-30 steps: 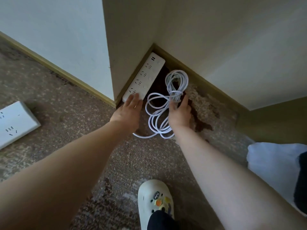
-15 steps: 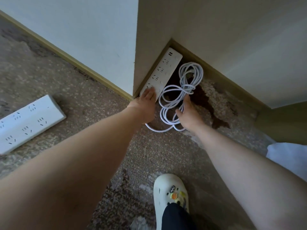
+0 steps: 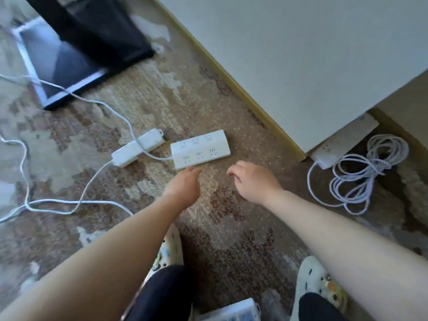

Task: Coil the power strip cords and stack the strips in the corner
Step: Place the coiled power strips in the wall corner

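Three white power strips show on the patterned carpet (image 3: 231, 228): a wide six-outlet strip (image 3: 201, 148) mid-floor, a slimmer strip (image 3: 138, 150) just left of it with loose cords (image 3: 76, 200) trailing off, and one strip tucked in the corner (image 3: 347, 140) beside its coiled cord (image 3: 361, 172). Left hand (image 3: 183, 186) has straight fingers reaching the wide strip's near edge, gripping nothing. Right hand (image 3: 252, 181) hovers nearby, fingers loosely curled, empty. Dark stand base (image 3: 69, 66) sits far left.

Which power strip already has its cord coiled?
The strip in the corner by the wall; its coiled cord lies beside it. The wide strip and narrow strip trail loose cords.
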Tool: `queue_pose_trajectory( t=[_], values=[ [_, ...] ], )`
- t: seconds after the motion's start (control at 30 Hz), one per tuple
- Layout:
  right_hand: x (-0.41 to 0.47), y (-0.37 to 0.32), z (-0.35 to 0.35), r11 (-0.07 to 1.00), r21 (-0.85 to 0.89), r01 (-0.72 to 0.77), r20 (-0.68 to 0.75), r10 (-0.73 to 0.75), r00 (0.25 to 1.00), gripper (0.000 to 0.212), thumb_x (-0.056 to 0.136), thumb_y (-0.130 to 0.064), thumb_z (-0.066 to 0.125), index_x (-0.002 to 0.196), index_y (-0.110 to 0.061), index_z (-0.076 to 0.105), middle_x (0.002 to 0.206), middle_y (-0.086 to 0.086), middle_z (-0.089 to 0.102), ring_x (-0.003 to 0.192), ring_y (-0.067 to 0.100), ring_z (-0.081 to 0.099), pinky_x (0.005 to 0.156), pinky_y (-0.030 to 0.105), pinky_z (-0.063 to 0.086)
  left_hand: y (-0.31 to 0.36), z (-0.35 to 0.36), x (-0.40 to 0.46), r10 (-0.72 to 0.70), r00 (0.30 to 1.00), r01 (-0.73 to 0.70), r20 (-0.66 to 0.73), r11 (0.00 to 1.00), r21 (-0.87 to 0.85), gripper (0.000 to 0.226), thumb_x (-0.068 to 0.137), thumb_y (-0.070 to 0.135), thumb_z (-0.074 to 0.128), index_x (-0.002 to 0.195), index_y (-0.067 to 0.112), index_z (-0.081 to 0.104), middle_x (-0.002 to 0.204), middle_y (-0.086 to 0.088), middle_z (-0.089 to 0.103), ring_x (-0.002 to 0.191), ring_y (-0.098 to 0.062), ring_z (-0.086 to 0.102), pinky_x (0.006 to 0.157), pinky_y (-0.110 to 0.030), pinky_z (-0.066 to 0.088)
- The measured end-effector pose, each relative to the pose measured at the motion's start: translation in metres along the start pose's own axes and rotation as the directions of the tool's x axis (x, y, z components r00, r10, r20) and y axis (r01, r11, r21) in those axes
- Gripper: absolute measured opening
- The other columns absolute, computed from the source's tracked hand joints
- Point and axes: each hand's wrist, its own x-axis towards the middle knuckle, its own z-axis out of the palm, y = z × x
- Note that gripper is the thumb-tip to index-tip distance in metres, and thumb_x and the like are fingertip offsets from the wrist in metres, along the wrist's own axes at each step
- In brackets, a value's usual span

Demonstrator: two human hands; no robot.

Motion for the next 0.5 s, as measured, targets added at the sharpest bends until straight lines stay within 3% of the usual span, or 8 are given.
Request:
queue_pose_trajectory(
  t=[0.1, 0.2, 0.27, 0.33, 0.4, 0.5],
  values=[
    [0.057, -0.039, 0.021, 0.993, -0.114, 0.026, 0.067, -0.018, 0.998, 0.039, 0.098, -0.012, 0.041, 0.135, -0.02, 0.051, 0.132, 0.004, 0.051, 0.122, 0.028, 0.048, 0.09, 0.045, 0.05, -0.055, -0.007, 0.003, -0.108, 0.991, 0.102, -0.081, 0.992, -0.078, 0.049, 0.096, 0.011, 0.039, 0.144, 0.017, 0.04, 0.146, -0.008, 0.043, 0.127, -0.03, 0.047, 0.095, -0.044, 0.046],
    [0.112, -0.061, 0.047, 0.951, -0.302, 0.062, 0.064, -0.045, 0.997, 0.053, 0.094, -0.013, 0.051, 0.145, -0.018, 0.038, 0.145, 0.009, 0.04, 0.13, 0.032, 0.039, 0.097, 0.045, 0.043, -0.093, -0.007, 0.03, -0.1, 0.978, 0.087, -0.185, 0.993, -0.076, 0.055, 0.093, 0.005, 0.041, 0.146, 0.016, 0.036, 0.15, -0.005, 0.037, 0.132, -0.03, 0.04, 0.096, -0.047, 0.046],
    [0.148, -0.066, 0.062, 0.916, -0.397, 0.055, 0.084, -0.023, 0.996, 0.073, 0.093, -0.024, 0.059, 0.155, -0.019, 0.02, 0.161, 0.012, 0.021, 0.145, 0.034, 0.022, 0.11, 0.05, 0.031, -0.109, -0.008, 0.057, -0.068, 0.966, 0.065, -0.251, 0.998, -0.019, 0.055, 0.091, 0.003, 0.043, 0.144, 0.012, 0.037, 0.149, -0.009, 0.039, 0.133, -0.032, 0.038, 0.101, -0.047, 0.042],
    [0.177, -0.065, 0.072, 0.898, -0.438, 0.031, 0.161, 0.045, 0.986, 0.101, 0.087, -0.048, 0.069, 0.158, -0.02, 0.003, 0.166, 0.01, 0.006, 0.152, 0.034, 0.006, 0.117, 0.057, 0.017, -0.119, -0.008, 0.081, -0.046, 0.967, 0.068, -0.249, 0.995, 0.078, 0.045, 0.088, 0.006, 0.045, 0.133, 0.011, 0.048, 0.138, -0.012, 0.05, 0.126, -0.034, 0.045, 0.104, -0.046, 0.037],
    [0.192, -0.06, 0.08, 0.882, -0.47, 0.038, 0.212, 0.071, 0.975, 0.117, 0.077, -0.061, 0.073, 0.159, -0.02, -0.001, 0.166, 0.01, 0.008, 0.152, 0.034, 0.007, 0.117, 0.059, 0.014, -0.129, -0.005, 0.095, -0.04, 0.98, 0.075, -0.194, 0.981, 0.176, 0.028, 0.088, 0.012, 0.046, 0.113, 0.014, 0.057, 0.118, -0.009, 0.062, 0.111, -0.03, 0.056, 0.101, -0.042, 0.035],
    [0.192, -0.055, 0.087, 0.85, -0.518, 0.098, 0.175, -0.007, 0.985, 0.116, 0.072, -0.058, 0.077, 0.158, -0.016, 0.009, 0.159, 0.01, 0.024, 0.146, 0.034, 0.022, 0.117, 0.058, 0.018, -0.142, 0.007, 0.095, 0.011, 0.992, 0.018, -0.122, 0.972, 0.235, 0.023, 0.096, 0.025, 0.043, 0.112, 0.018, 0.058, 0.11, -0.006, 0.063, 0.102, -0.027, 0.06, 0.092, -0.039, 0.039]
  ],
)
